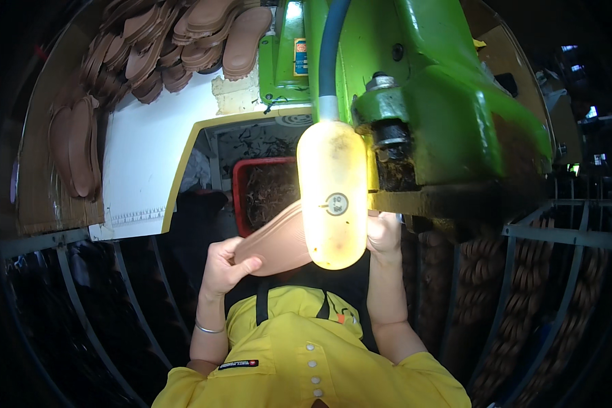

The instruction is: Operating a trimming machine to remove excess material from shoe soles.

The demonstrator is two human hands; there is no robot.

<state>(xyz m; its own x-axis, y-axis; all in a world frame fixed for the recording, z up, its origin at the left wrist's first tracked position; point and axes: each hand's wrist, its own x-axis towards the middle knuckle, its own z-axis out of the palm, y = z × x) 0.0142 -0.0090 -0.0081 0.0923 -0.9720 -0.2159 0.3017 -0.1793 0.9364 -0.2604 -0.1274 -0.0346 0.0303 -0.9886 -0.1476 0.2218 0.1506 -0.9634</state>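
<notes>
One pinkish-brown, smooth-faced shoe sole (pixel 275 245) lies aslant in front of the person's yellow, buttoned shirt (pixel 272 353), its far part passing behind a glowing, pale-yellow, oblong lamp (pixel 333 170). The left hand (pixel 225 264) grips its near end, thumb pressed on the upper face and fingers wrapped round the edge. The right hand (pixel 385 236) is at the lamp's other side, below the bulky, green-painted metal machine (pixel 462 115); the lamp covers its fingertips, so I cannot tell whether they close on the sole's hidden end. Beneath and beyond sits a red, rectangular, open tray (pixel 238 194) with dark scraps inside. The sole looks like moulded rubber or foam: probably light, springy enough to bend without breaking, and not fragile, though its smooth face may slide a little under dry fingers. The surest hold would be by both ends, thumbs on top and fingers beneath, leaving the long side edges free.
</notes>
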